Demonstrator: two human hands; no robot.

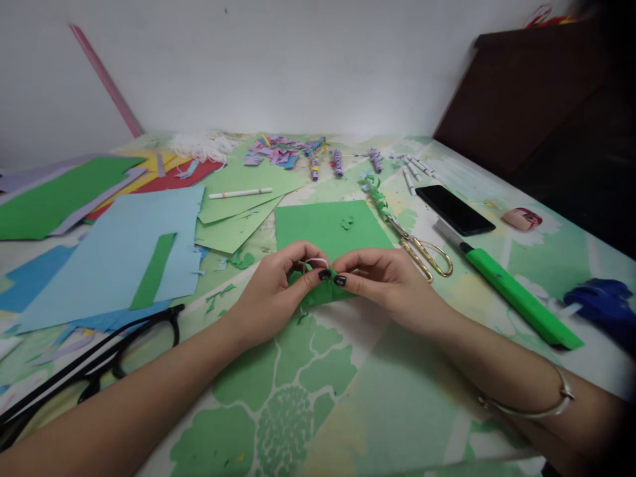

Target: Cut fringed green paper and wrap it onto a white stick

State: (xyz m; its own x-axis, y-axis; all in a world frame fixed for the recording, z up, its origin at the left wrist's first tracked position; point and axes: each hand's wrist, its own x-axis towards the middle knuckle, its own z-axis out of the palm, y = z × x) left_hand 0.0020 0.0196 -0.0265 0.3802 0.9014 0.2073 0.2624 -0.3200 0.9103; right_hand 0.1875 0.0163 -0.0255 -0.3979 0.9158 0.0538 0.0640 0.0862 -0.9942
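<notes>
My left hand (283,285) and my right hand (380,281) meet at the middle of the table, thumbs almost touching. Between their pinched fingertips is a small green paper piece (332,272), mostly hidden by the fingers. A thin white string (316,260) loops up at my left fingertips. Under both hands lies a green paper sheet (318,225) with a few curled green scraps (347,223) on it. Gold-handled scissors (422,252) rest just beyond my right hand, their blades beside a curly green paper strip (376,195).
Light blue paper (114,252) and black eyeglasses (149,331) lie left. To the right are a green utility knife (517,291) with blade out, a black phone (454,209) and a blue object (599,301). Purple rolls (338,163), paper scraps (273,151) and white string (203,146) sit by the wall.
</notes>
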